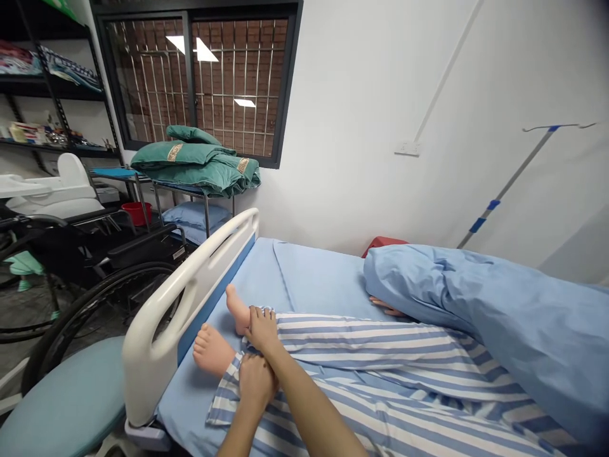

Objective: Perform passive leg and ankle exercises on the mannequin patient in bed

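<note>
Blue-striped trousers (375, 343) under hands (255, 379), palms apparently down.

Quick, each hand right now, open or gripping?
Left hand: on the near striped trouser leg, grip can't be told.
Right hand: at the ankle end of the far one, grip can't be told.

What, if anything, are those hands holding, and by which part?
The left hand lies on the near striped trouser leg, the right hand on the far leg, both near the feet; whether they grip cannot be told.
</note>
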`<state>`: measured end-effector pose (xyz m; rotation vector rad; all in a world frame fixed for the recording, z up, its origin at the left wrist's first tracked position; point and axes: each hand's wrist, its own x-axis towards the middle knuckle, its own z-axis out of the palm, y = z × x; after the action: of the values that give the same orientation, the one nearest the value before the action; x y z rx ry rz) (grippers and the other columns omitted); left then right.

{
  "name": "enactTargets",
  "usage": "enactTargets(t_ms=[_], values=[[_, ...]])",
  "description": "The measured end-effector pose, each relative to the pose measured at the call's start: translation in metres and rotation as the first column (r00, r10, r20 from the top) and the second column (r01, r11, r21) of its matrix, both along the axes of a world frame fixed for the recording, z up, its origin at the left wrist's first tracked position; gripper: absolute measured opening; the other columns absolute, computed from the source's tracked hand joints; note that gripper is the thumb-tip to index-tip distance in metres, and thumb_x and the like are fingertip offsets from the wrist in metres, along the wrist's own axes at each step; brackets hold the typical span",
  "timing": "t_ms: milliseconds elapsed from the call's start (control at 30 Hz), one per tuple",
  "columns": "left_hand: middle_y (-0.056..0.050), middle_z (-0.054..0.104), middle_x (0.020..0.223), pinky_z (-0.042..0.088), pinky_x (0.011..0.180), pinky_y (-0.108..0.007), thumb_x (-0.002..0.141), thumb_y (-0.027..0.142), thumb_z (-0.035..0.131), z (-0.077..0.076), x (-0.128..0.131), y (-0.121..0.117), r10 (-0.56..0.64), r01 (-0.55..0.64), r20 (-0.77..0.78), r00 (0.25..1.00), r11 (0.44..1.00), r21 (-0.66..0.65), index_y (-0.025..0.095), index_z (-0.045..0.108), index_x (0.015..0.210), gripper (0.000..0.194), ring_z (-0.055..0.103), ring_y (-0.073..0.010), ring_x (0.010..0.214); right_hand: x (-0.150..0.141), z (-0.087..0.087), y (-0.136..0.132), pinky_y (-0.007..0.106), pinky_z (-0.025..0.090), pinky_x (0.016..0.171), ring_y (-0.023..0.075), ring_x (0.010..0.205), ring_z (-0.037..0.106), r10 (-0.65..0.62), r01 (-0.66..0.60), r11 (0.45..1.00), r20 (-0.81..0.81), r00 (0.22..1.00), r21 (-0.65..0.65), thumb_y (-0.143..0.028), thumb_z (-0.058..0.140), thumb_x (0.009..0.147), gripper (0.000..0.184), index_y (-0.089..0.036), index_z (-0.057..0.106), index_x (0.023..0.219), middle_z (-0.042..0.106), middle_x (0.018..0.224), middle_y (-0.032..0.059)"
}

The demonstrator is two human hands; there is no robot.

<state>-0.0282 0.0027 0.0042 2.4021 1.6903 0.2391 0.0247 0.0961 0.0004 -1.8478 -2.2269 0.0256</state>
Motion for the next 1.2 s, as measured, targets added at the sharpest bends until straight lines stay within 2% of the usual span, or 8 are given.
enactTargets(t_ms=[167,367,533,633,800,967,1067,1200], values=[[-0.014,0.068,0.082,0.036,0.078,-0.039,0.078,0.023,0.042,-0.001,-0.001,-0.001,0.004,-0.004,0.01,1.0,0.999,0.042,0.016,0.07,0.085,0.03,0.062,-0.0243,0.084,0.008,-0.008,-0.003,0.046,0.019,0.1,0.0296,0.116,0.04,0.008,-0.008,1.0,-0.008,1.0,0.011,-0.027,0.055,0.072,0.06,-0.016,0.038,0.129,0.049,0.125,0.0149],[-0.016,0.068,0.084,0.038,0.08,-0.041,0.083,0.023,0.035,-0.001,0.003,-0.001,0.082,-0.082,0.0,0.997,0.991,0.102,0.011,0.069,0.087,0.036,0.063,-0.0254,0.084,0.025,0.009,-0.009,0.046,0.023,0.101,0.0299,0.121,0.037,0.163,-0.179,0.979,-0.154,0.975,-0.095,-0.034,0.06,0.066,0.068,-0.019,0.04,0.129,0.046,0.132,0.0112],[-0.013,0.069,0.086,0.039,0.08,-0.041,0.084,0.022,0.03,-0.006,0.003,0.001,0.074,-0.069,-0.04,0.996,0.991,0.11,0.013,0.066,0.091,0.038,0.063,-0.0257,0.084,0.075,0.032,-0.028,0.038,0.032,0.097,0.0244,0.117,0.043,0.336,-0.352,0.936,-0.295,0.894,0.0,-0.03,0.059,0.07,0.05,-0.02,0.051,0.119,0.054,0.125,0.0079],[-0.009,0.068,0.094,0.04,0.082,-0.039,0.082,0.023,0.035,-0.01,0.002,0.007,0.077,-0.077,0.003,0.997,0.993,0.095,0.017,0.062,0.099,0.032,0.061,-0.0243,0.089,0.123,0.043,-0.047,0.034,0.035,0.095,0.0217,0.112,0.048,0.349,-0.349,0.935,-0.36,0.865,0.067,-0.03,0.058,0.073,0.046,-0.018,0.053,0.117,0.056,0.121,0.0088],[-0.01,0.057,0.117,0.036,0.096,-0.034,0.077,0.019,0.038,0.004,0.021,0.039,-0.011,-0.023,0.162,0.987,0.978,0.209,0.015,0.052,0.113,0.038,0.048,-0.0213,0.112,0.203,0.047,-0.068,0.023,0.042,0.066,0.0147,0.074,0.06,0.212,-0.294,0.93,-0.33,0.92,-0.221,-0.028,0.052,0.075,0.022,-0.018,0.065,0.091,0.068,0.081,0.0031],[-0.011,0.049,0.125,0.033,0.1,-0.035,0.068,0.019,0.045,0.016,0.059,0.087,-0.152,0.137,0.067,0.986,0.973,0.187,0.014,0.039,0.129,0.061,0.043,-0.0225,0.117,0.249,0.044,-0.068,0.022,0.038,0.053,0.0154,0.065,0.059,0.181,-0.228,0.786,-0.139,0.974,-0.574,-0.032,0.062,0.063,0.021,-0.018,0.07,0.076,0.068,0.074,0.003],[-0.015,0.047,0.131,0.03,0.101,-0.037,0.06,0.022,0.053,0.009,0.06,0.11,-0.149,0.153,-0.126,0.981,0.988,0.023,0.013,0.036,0.132,0.075,0.042,-0.0266,0.121,0.265,0.034,-0.067,0.022,0.038,0.052,0.0155,0.064,0.059,0.152,-0.222,0.77,-0.165,0.974,-0.599,-0.034,0.062,0.062,0.022,-0.019,0.07,0.077,0.068,0.075,0.0025],[-0.013,0.054,0.125,0.037,0.092,-0.038,0.06,0.024,0.052,0.003,0.036,0.13,-0.157,0.146,-0.335,0.929,0.988,-0.059,0.019,0.039,0.131,0.073,0.051,-0.0283,0.112,0.279,0.009,-0.07,0.022,0.039,0.052,0.0141,0.059,0.057,0.101,-0.234,0.767,-0.247,0.964,-0.598,-0.031,0.06,0.061,0.017,-0.02,0.068,0.071,0.065,0.067,0.0]])
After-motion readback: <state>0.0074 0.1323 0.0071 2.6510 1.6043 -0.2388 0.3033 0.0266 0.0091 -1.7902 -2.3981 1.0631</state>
